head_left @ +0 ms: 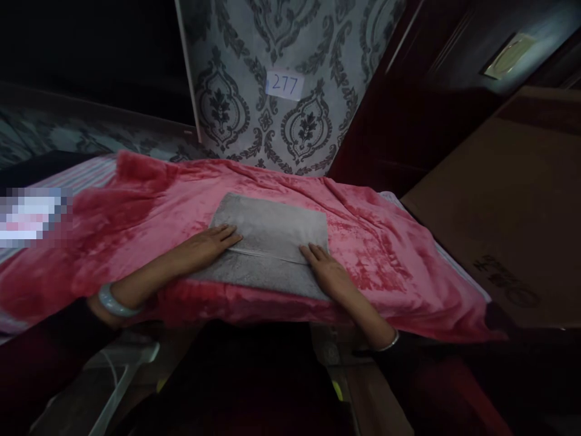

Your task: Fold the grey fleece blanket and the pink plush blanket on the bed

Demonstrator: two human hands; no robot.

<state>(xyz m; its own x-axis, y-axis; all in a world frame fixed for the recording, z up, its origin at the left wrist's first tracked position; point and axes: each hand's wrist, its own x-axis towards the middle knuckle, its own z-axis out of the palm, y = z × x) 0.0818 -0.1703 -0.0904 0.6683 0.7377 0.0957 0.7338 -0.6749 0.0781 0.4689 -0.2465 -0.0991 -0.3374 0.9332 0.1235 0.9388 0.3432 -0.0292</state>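
A grey towel, folded into a rectangle with a crease across it, lies on a pink plush blanket spread over a bed. My left hand rests flat on the towel's left edge, fingers together and stretched out. My right hand lies flat on the towel's near right corner, fingers extended along the crease. Neither hand grips anything. A pale bangle circles my left wrist and a thin bracelet my right.
Patterned grey wallpaper with a paper label reading 277 stands behind the bed. A dark wooden door is at the right, a large brown cardboard box beside it. A striped sheet shows at far left.
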